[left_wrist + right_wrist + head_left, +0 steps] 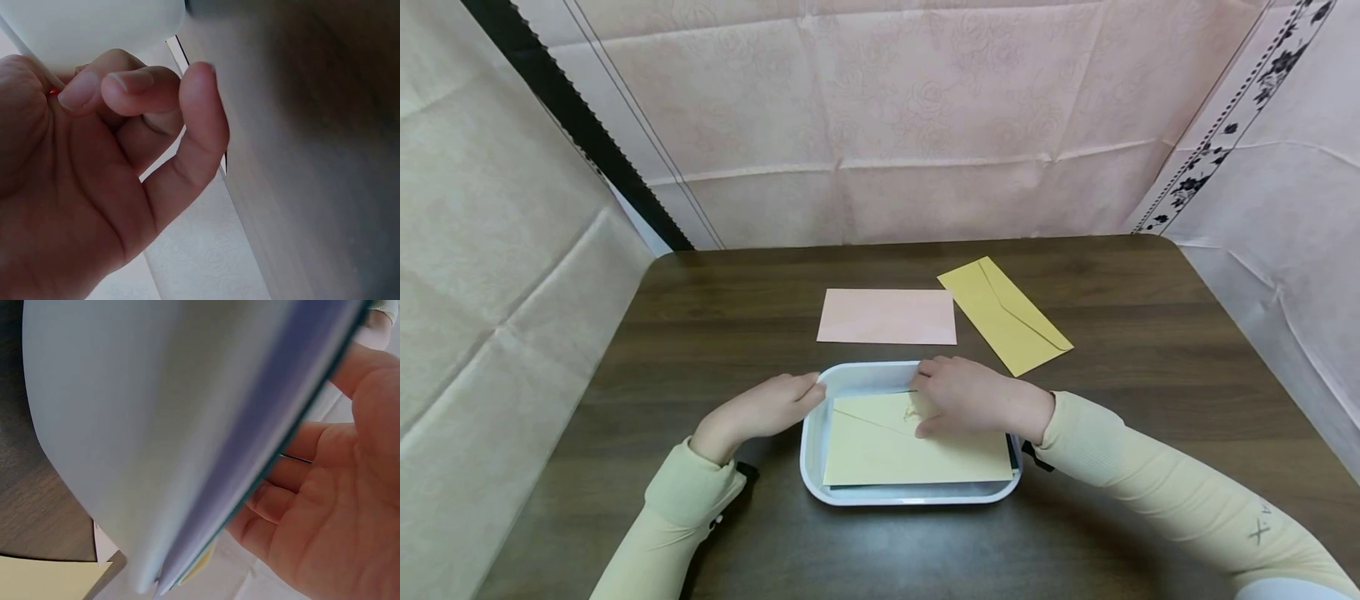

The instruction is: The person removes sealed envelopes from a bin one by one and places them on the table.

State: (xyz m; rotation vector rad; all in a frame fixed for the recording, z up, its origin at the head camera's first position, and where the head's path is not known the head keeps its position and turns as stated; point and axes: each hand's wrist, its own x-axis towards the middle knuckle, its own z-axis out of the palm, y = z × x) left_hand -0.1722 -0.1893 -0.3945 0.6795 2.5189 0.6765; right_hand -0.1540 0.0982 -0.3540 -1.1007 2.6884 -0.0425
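Observation:
A white tray [912,498] stands on the table with a pale yellow envelope [880,454] on top of what it holds. Dark and violet edges show beneath that envelope [250,419] in the right wrist view. My left hand [775,404] grips the tray's left rim, thumb above and bent fingers [203,119] by the outer wall. Over the pale yellow envelope lies my right hand [966,396], its thumb on the paper and its loosely bent fingers near the upper edge. In the right wrist view the fingertips are hidden behind the envelopes.
Behind the tray lies a pale pink envelope [887,317]. A deeper yellow envelope [1003,315] lies slantwise to its right, close to the right hand. The brown wooden table [715,317] ends at patterned white sheets [940,125] at the back and sides.

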